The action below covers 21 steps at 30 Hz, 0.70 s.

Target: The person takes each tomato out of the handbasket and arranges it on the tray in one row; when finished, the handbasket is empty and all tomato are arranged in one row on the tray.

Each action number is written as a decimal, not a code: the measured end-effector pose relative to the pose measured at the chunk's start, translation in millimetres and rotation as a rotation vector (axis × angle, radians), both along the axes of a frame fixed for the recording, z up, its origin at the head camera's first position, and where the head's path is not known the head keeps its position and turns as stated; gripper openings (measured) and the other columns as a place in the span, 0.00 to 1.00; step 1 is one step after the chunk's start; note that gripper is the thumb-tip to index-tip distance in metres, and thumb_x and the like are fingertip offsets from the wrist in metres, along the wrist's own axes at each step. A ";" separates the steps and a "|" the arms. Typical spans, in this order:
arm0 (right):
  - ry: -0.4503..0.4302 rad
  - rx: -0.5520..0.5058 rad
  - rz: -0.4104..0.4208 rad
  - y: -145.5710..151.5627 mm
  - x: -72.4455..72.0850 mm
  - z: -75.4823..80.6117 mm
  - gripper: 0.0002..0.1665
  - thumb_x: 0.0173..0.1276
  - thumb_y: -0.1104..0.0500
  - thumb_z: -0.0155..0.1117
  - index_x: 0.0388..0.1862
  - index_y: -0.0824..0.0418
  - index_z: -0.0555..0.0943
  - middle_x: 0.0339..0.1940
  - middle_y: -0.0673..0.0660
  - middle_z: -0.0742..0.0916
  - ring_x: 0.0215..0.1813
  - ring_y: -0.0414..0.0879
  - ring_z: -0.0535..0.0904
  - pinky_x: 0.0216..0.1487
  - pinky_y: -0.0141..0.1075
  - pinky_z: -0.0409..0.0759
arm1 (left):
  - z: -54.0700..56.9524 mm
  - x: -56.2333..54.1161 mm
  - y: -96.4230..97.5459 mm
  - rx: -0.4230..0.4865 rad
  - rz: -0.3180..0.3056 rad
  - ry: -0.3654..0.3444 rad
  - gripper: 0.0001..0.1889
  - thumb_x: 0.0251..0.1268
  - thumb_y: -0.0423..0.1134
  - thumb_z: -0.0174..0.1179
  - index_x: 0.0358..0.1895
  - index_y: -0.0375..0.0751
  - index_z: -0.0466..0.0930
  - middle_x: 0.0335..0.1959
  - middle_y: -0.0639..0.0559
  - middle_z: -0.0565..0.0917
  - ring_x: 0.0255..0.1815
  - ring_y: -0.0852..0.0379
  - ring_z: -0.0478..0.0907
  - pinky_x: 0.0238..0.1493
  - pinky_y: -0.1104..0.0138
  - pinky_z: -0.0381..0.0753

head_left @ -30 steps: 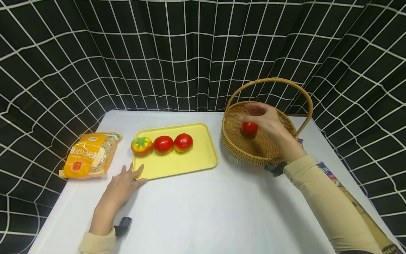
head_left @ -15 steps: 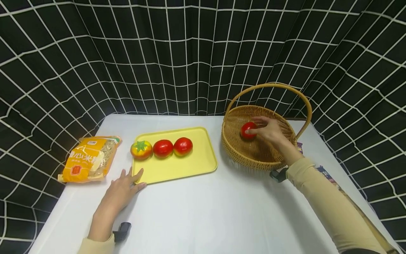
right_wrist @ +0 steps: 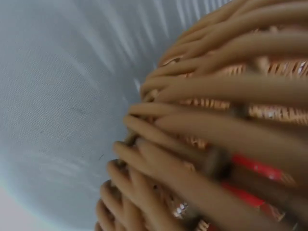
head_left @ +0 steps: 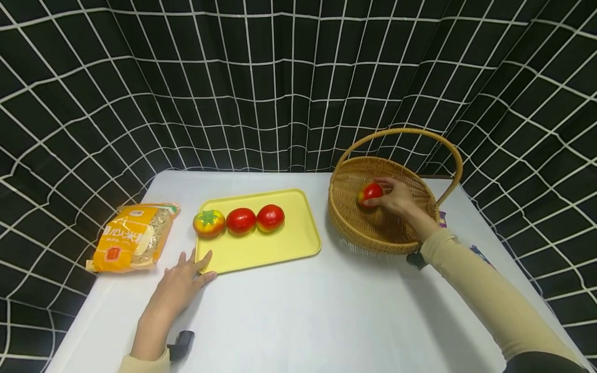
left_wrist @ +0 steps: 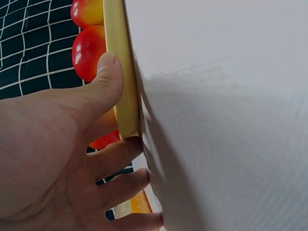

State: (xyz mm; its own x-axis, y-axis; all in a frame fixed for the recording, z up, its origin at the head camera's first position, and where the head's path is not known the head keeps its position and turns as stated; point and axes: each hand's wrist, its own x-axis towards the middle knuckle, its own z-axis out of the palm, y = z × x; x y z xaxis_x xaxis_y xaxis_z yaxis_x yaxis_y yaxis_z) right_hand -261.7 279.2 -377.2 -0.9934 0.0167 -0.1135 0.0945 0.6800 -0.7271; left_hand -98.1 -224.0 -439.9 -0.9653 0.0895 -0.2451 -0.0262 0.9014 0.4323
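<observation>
In the head view my right hand (head_left: 398, 199) reaches into a wicker basket (head_left: 342, 226) and grips a red tomato (head_left: 370, 191), thumb on the near side and fingers behind. The right wrist view shows the basket's weave (right_wrist: 192, 125) up close, with red through its gaps; the hand itself is hidden there. My left hand (head_left: 173, 290), fingers spread, rests at the near left corner of a yellow tray (head_left: 261, 251). Its thumb (left_wrist: 108, 77) lies on the tray's edge in the left wrist view. Three tomatoes (head_left: 241, 221) stand in a row on the tray, the leftmost with a green star-shaped top.
An orange bag of noodles (head_left: 132, 237) lies left of the tray. The basket's tall handle (head_left: 401, 130) arches over my right hand. Partly hidden packets (head_left: 442, 218) lie right of the basket on the white table (head_left: 298, 316). A black gridded curtain (head_left: 280, 88) surrounds the table.
My right hand has come down from above the tomato in the basket and taken hold of it; the tomato has turned slightly. The left hand keeps its place at the tray corner.
</observation>
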 end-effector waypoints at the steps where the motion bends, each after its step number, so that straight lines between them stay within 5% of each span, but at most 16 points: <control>1: -0.004 0.004 -0.002 0.8 -0.5 -0.4 0.48 0.64 0.60 0.79 0.79 0.70 0.68 0.75 0.76 0.75 0.76 0.71 0.70 0.80 0.61 0.68 | -0.1 0.3 -0.1 0.003 0.001 -0.001 0.37 0.78 0.58 0.59 0.82 0.44 0.65 0.82 0.26 0.57 0.83 0.20 0.48 0.76 0.22 0.47; 21: -0.045 0.046 -0.008 4.6 2.6 -3.2 0.41 0.68 0.61 0.75 0.76 0.71 0.71 0.74 0.78 0.76 0.74 0.70 0.73 0.79 0.58 0.72 | 0.6 2.1 1.0 0.008 0.001 0.018 0.36 0.78 0.56 0.59 0.81 0.42 0.67 0.81 0.26 0.59 0.83 0.20 0.49 0.75 0.22 0.48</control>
State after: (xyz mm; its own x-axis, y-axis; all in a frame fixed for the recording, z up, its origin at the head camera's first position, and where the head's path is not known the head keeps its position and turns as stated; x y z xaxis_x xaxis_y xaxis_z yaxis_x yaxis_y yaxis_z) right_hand -259.1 283.8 -380.4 -0.9871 0.0312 -0.1570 0.1322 0.7115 -0.6901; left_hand -96.0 -223.0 -439.3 -0.9697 0.0906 -0.2268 -0.0191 0.8976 0.4403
